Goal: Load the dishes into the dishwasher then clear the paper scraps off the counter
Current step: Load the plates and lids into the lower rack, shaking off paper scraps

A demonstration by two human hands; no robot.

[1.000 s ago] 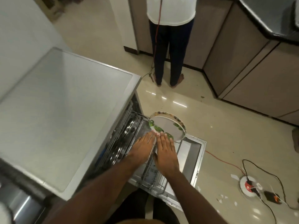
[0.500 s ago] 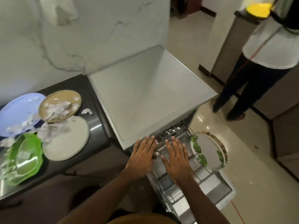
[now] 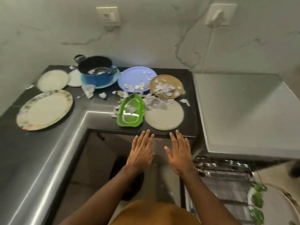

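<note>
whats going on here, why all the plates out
A person is partway through loading dishes. Both the left hand and right hand are open and empty, held out near the counter edge, close to the grey plate and green dish. A leaf-patterned plate is in the dishwasher rack. Other plates, a blue pot and paper scraps lie on the counter.

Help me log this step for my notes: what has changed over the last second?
The left hand and right hand drew off the leaf-patterned plate and swung left to the counter edge, open and empty. The plate stays standing in the dishwasher rack; the green dish and paper scraps lie as before.
</note>
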